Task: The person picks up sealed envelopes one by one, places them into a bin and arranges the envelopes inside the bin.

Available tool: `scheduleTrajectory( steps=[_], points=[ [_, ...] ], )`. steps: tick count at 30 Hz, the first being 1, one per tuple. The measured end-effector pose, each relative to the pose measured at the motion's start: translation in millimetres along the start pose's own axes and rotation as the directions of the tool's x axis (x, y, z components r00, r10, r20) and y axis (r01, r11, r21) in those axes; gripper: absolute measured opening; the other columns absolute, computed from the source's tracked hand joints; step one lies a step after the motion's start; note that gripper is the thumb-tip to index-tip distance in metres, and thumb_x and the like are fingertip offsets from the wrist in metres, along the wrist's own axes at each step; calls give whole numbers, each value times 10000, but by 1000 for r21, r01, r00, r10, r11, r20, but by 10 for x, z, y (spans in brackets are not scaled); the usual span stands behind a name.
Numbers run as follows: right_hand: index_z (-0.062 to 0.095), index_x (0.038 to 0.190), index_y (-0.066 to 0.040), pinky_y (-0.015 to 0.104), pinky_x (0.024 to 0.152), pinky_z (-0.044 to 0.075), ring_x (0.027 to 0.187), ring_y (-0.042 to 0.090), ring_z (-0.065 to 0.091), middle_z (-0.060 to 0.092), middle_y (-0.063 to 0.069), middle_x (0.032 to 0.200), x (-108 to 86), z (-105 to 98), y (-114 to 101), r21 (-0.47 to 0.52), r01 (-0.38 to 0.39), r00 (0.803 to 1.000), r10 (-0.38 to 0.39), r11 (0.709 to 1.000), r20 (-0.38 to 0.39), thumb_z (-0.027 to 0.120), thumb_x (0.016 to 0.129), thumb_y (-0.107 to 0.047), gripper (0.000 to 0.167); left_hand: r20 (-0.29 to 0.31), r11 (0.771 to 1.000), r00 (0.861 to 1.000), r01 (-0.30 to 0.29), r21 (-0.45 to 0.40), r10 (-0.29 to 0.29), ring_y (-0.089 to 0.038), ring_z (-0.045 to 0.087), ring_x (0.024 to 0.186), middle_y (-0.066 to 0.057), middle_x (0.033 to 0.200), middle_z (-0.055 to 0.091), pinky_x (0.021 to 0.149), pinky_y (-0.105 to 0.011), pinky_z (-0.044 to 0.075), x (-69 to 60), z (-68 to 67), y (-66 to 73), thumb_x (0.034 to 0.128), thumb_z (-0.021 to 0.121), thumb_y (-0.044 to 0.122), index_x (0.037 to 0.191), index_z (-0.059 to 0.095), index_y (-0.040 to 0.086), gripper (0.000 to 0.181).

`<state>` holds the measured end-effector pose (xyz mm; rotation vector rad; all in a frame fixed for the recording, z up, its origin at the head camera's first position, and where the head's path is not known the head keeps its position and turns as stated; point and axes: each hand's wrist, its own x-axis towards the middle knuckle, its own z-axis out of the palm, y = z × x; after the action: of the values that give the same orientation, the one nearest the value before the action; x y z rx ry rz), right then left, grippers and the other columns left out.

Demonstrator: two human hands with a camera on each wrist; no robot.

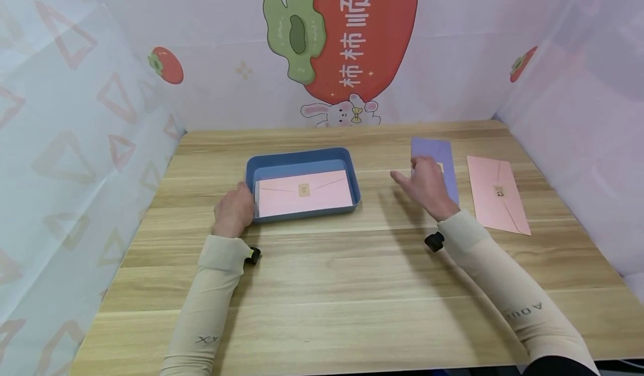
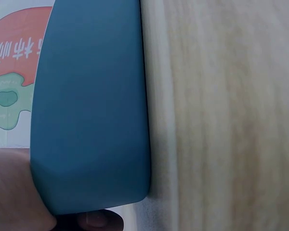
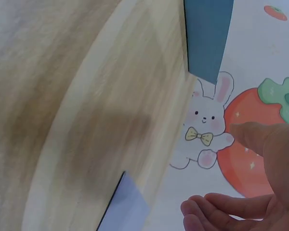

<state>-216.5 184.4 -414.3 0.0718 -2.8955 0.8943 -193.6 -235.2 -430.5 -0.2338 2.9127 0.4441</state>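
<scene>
A blue tray (image 1: 302, 216) sits on the table with a pink envelope (image 1: 279, 201) lying in it, its small tan label facing up. A greyish edge shows beside that envelope's left end. My left hand (image 1: 234, 211) grips the tray's left end; in the left wrist view, the tray wall (image 2: 91, 110) fills the middle, with fingertips (image 2: 97, 219) at its corner. To the right, my right hand (image 1: 425, 186) hovers over a purple envelope (image 1: 431, 148), thumb apart from the fingers, holding nothing. The right wrist view shows this hand (image 3: 278, 175) apart from the envelope (image 3: 127, 204).
Another pink envelope (image 1: 493, 189) lies at the table's right side, right of the purple one. Printed cloth walls (image 1: 216, 85) stand behind and on both sides of the wooden table (image 1: 327, 286).
</scene>
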Motion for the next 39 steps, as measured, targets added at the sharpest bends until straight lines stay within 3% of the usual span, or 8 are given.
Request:
scheduleTrajectory(
  steps=[14, 27, 34, 37, 39],
  points=[
    [534, 1355, 231, 647, 1110, 451, 1336, 564, 526, 559, 429, 1394, -64, -124, 314, -44, -24, 1000, 24, 999, -7, 707, 994, -351, 707, 9, 1000, 1000, 8, 0, -8, -493, 653, 1118, -368, 1251, 620, 907, -623, 533, 8, 16, -2, 1117, 280, 124, 1338, 441, -93, 349],
    [476, 1408, 220, 663, 1069, 464, 1280, 577, 534, 509, 446, 1423, -133, -291, 481, -76, -121, 992, 124, 990, 31, 694, 1005, -420, 787, -19, 999, 1000, -13, 39, 13, -457, 682, 1005, -361, 1147, 652, 815, -574, 557, 22, 3, -4, 1118, 281, 135, 1272, 461, -89, 327],
    [490, 1392, 220, 589, 933, 526, 1048, 440, 570, 543, 440, 1385, -154, -355, 581, -113, -151, 987, 156, 982, 38, 704, 994, -458, 814, -16, 999, 1000, -16, 33, 16, -476, 677, 1038, -362, 1163, 649, 845, -587, 550, 14, 2, 2, 1116, 300, 139, 1272, 465, -87, 320],
    [542, 1331, 227, 494, 797, 518, 924, 382, 552, 590, 428, 1294, -166, -379, 630, -136, -144, 988, 150, 980, 34, 712, 987, -465, 791, -13, 999, 1000, -12, 36, 13, -450, 674, 999, -351, 1147, 652, 823, -571, 553, 15, 5, -1, 1114, 312, 133, 1287, 462, -89, 319],
    [605, 1192, 215, 433, 691, 480, 819, 339, 530, 620, 388, 1119, -175, -394, 659, -145, -147, 988, 153, 978, 32, 716, 982, -469, 724, -10, 999, 1000, -9, 40, 10, -431, 670, 974, -345, 1137, 652, 808, -560, 555, 16, 9, -4, 1114, 317, 130, 1297, 459, -92, 321]
  ],
)
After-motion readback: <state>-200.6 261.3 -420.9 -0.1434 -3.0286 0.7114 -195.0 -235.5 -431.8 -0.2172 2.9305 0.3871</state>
